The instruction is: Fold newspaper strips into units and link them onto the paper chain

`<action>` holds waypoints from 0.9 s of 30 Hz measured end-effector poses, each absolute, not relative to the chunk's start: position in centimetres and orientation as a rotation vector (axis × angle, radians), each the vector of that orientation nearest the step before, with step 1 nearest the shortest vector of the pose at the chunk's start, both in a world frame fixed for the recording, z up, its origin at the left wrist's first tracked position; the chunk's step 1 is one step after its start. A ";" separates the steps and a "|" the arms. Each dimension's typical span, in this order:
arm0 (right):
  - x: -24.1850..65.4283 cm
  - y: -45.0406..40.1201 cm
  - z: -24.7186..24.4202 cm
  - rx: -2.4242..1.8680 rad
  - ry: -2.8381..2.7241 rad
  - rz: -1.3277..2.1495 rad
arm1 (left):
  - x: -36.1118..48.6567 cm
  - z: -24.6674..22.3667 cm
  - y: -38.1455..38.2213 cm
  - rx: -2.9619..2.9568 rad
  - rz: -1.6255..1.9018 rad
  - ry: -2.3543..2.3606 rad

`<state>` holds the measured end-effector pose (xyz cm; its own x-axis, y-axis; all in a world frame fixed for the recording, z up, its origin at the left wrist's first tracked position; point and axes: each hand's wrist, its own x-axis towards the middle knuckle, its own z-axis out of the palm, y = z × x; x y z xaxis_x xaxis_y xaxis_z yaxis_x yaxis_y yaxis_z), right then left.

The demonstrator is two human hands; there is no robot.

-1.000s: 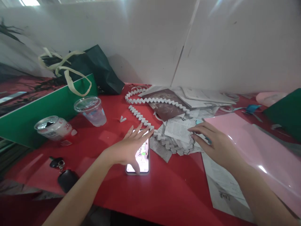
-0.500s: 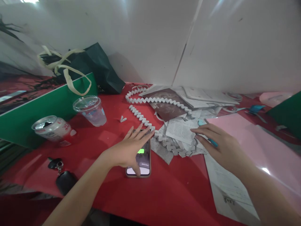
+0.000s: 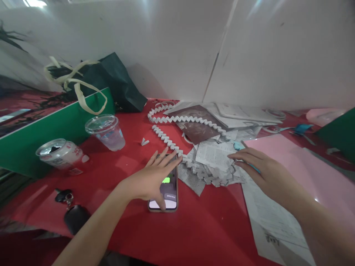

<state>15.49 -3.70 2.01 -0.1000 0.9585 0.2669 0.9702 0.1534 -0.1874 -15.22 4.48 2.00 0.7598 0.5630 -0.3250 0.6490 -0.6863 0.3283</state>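
Note:
My left hand (image 3: 152, 177) lies with fingers spread over a phone (image 3: 170, 192) whose screen is lit with a green patch. Its fingertips reach the near end of a zigzag folded-paper chain (image 3: 166, 139), which curves back across the table. Over the right side of a pile of small folded paper pieces (image 3: 219, 177) is my right hand (image 3: 256, 166), its fingers stretched forward, thumb and index slightly apart. Those fingertips are at the edge of a printed paper slip (image 3: 212, 155). A light blue object (image 3: 237, 146) shows partly beneath this hand; its kind is hidden.
To the left are a clear plastic cup (image 3: 107, 135), a drink can (image 3: 62, 157), keys with a black fob (image 3: 76, 218) and a dark bag (image 3: 122, 85) behind a green panel (image 3: 55, 125). Pink sheets (image 3: 294, 166) and printed papers (image 3: 270, 218) lie right. A V-shaped folded strip (image 3: 144, 142) sits centre-left.
My right hand has shifted slightly right, its fingertips drawing back a little over the paper pile. My left hand stays spread on the phone.

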 end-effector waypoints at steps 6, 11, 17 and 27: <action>15.6 -3.7 1.9 -1.886 -2.115 -0.050 | -15.3 2.0 4.5 2.540 -0.250 0.900; 15.7 -3.8 1.8 -1.927 -2.113 -0.057 | -15.2 2.3 4.4 2.514 -0.289 0.929; 16.0 -3.9 1.6 -1.915 -2.125 -0.125 | -15.2 2.5 4.4 2.513 -0.297 0.923; 15.6 -3.9 2.0 -1.861 -2.089 -0.107 | -15.2 2.3 4.4 2.523 -0.270 0.920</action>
<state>15.63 -3.91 1.96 -0.0839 0.9503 0.2998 0.9761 0.1390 -0.1673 -15.18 4.36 2.33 0.7599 0.5637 -0.3238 0.6493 -0.6826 0.3354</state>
